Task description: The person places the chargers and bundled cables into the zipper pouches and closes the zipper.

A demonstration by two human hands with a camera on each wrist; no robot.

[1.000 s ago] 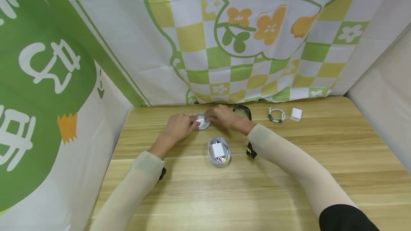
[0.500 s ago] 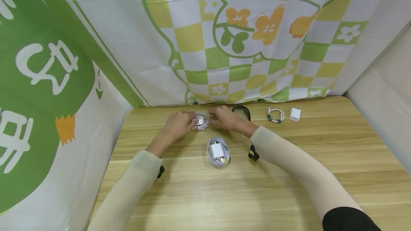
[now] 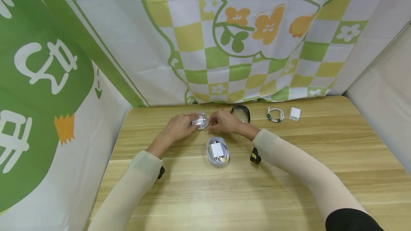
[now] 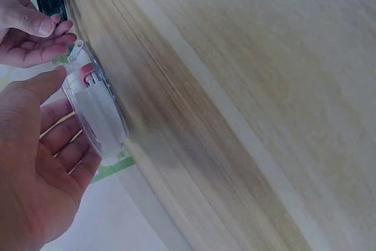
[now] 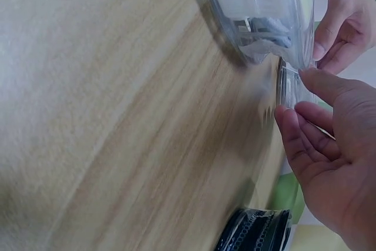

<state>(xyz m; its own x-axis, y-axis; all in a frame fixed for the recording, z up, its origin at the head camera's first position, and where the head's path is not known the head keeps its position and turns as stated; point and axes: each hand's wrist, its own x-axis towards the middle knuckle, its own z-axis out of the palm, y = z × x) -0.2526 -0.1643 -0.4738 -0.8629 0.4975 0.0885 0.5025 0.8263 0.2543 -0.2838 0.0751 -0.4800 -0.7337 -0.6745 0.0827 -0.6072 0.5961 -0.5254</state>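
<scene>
A small round clear zip case point(image 3: 201, 122) with a white charger inside stands at the back left of the table. My left hand point(image 3: 179, 127) holds it, the thumb at its upper edge and the fingers round the far side, as the left wrist view shows. A zipper pull point(image 4: 76, 52) sticks up at its end, near a red piece inside. My right hand point(image 3: 224, 121) is just right of the case, fingers loosely bent and nothing between them. A second clear case point(image 3: 218, 152) with a white charger and a coiled cable lies in front of both hands.
Right of my right hand is a black-rimmed clear case point(image 3: 240, 113). Farther right lie a coiled white cable point(image 3: 276, 115) with a dark tie and a white charger block point(image 3: 295, 113). A patterned curtain point(image 3: 224, 77) hangs along the table's back edge.
My right hand has drawn back a little to the right from the case, uncovering its right side. The left hand keeps hold of it, and the case has turned slightly.
</scene>
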